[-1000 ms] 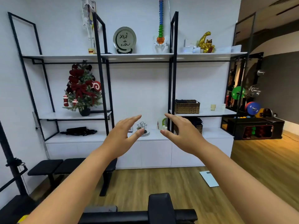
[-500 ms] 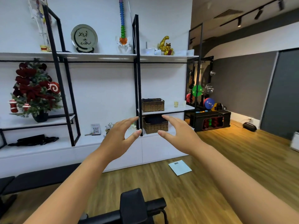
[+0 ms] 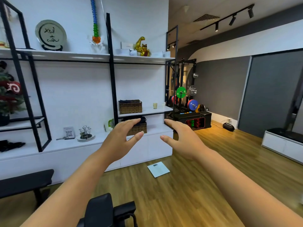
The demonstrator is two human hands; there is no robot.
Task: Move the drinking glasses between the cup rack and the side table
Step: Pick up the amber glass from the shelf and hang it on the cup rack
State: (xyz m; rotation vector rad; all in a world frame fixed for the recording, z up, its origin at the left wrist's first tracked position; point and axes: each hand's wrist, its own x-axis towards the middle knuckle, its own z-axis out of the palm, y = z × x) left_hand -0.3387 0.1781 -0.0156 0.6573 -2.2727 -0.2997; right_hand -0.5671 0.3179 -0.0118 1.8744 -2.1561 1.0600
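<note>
A small metal cup rack [image 3: 85, 133] on a round plate stands on the low white counter [image 3: 49, 148], left of centre; whether glasses hang on it I cannot tell. Two small pale glasses [image 3: 155, 105] sit on the mid shelf right of a wicker basket. My left hand [image 3: 122, 139] and my right hand [image 3: 182, 139] are held out in front of me, fingers apart, holding nothing, well short of the shelving.
Black-framed shelving lines the white wall, with a wicker basket [image 3: 130, 106], a plate, a spine model and a gold figurine. A scale [image 3: 158, 169] lies on the wood floor. A black bench [image 3: 105, 210] is near my legs; gym weights [image 3: 188, 104] stand at the back.
The view has swung to the right, so the shelving and cup rack slid left in the frame. Both hands stay raised and spread in the same pose.
</note>
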